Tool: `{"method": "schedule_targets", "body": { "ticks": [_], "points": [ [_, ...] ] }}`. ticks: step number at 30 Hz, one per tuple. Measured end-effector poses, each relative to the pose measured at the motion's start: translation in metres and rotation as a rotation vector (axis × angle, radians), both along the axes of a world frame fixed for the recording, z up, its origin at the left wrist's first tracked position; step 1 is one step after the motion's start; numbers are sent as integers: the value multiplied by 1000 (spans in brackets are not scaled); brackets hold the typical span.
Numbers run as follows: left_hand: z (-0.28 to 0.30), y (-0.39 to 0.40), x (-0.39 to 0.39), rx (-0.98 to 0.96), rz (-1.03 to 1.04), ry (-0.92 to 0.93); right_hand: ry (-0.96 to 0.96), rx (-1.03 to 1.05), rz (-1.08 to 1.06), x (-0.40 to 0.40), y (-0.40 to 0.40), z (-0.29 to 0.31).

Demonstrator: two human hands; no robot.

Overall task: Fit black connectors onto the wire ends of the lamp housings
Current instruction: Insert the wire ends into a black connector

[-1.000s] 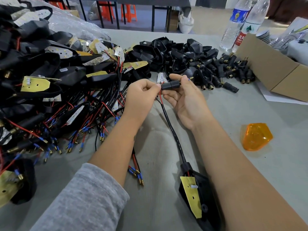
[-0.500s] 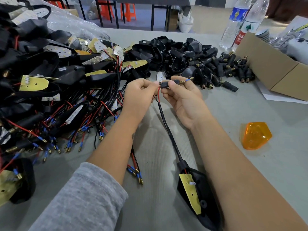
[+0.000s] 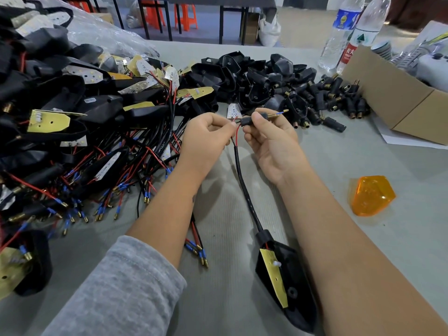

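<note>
Hands meet above the grey surface (image 3: 339, 166). Our right hand (image 3: 271, 139) has its grip pinched on a black connector (image 3: 247, 121), from whose far end a brass terminal (image 3: 275, 114) with a blue tip sticks out. Our left hand (image 3: 206, 139) pinches the red wire (image 3: 237, 132) just beside the connector's near end. From there a black cable (image 3: 244, 187) runs down to the lamp housing (image 3: 288, 284) lying between our forearms. Loose connectors (image 3: 339, 98) are piled beyond the hands, wired housings (image 3: 72, 117) are heaped at left, and an orange lens (image 3: 371, 195) lies at right.
</note>
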State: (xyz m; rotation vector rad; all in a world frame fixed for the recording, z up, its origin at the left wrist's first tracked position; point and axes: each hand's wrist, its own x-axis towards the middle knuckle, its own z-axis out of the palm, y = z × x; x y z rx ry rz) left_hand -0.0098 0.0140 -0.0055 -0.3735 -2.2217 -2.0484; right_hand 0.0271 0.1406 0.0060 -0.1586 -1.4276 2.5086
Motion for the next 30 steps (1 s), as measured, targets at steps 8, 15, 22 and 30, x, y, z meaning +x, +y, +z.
{"method": "schedule_targets", "body": {
  "ticks": [8, 15, 22, 30],
  "points": [
    [2, 0, 5, -2, -65, 52, 0, 35, 38, 0, -1, -1],
    [7, 3, 8, 22, -111, -37, -21, -85, -43, -5, 3, -3],
    [5, 2, 9, -27, -115, 42, -21, -18, -49, -5, 3, -3],
    [6, 2, 9, -69, -92, 11, -14, 16, -55, -4, 0, -1]
  ]
}}
